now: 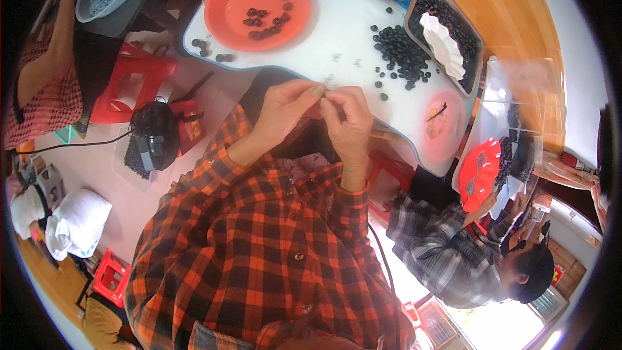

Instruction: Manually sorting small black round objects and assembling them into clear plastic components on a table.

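My left hand (285, 106) and my right hand (348, 118) meet at the table's near edge. Thumb and fingers of each are pinched together, and whatever lies between them is too small to make out. Just beyond the fingertips, a few tiny thin dark pieces (336, 58) lie on the white table (330, 19). To their left stands an orange plate (227, 0) with small black round parts (256, 14) in it. A loose heap of similar black parts (402, 52) spreads on the right side of the table.
A tray (474, 84) of black parts bears a white wavy-edged dish (442, 45). Nearer is a pink plate (435, 126). At right, a person in grey plaid (440, 253) holds a red dish (478, 172). Red stools (129, 87) stand left; another person's arm (52, 58) shows there.
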Available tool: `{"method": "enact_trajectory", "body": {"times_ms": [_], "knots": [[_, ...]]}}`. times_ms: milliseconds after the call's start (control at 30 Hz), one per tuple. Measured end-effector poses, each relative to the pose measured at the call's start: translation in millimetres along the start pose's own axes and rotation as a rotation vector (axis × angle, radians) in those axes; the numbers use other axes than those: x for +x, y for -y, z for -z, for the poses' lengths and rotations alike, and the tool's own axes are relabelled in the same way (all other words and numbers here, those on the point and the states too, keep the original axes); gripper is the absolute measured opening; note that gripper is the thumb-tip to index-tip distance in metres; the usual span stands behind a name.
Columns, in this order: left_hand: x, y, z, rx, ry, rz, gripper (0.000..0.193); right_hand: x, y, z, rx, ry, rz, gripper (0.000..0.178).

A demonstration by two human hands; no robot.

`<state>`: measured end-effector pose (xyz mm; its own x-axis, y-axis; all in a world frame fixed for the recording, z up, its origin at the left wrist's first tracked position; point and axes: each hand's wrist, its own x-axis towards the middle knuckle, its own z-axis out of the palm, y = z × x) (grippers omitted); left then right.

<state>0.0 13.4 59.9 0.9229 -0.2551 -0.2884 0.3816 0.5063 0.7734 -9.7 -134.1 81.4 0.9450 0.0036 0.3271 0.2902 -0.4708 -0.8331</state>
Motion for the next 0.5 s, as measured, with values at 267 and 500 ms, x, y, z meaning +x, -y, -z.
{"method": "enact_trajectory", "body": {"times_ms": [267,500], "knots": [[2.6,1.8,11.3,0.124,0.036,0.006,0.021,-3.2,-2.9,-5.7,-0.094,0.011,0.044,0.014],[3.1,7.9,14.9,0.127,0.011,0.08,0.02,-5.4,-0.4,-6.3,-0.118,0.037,0.0,0.012]]}}
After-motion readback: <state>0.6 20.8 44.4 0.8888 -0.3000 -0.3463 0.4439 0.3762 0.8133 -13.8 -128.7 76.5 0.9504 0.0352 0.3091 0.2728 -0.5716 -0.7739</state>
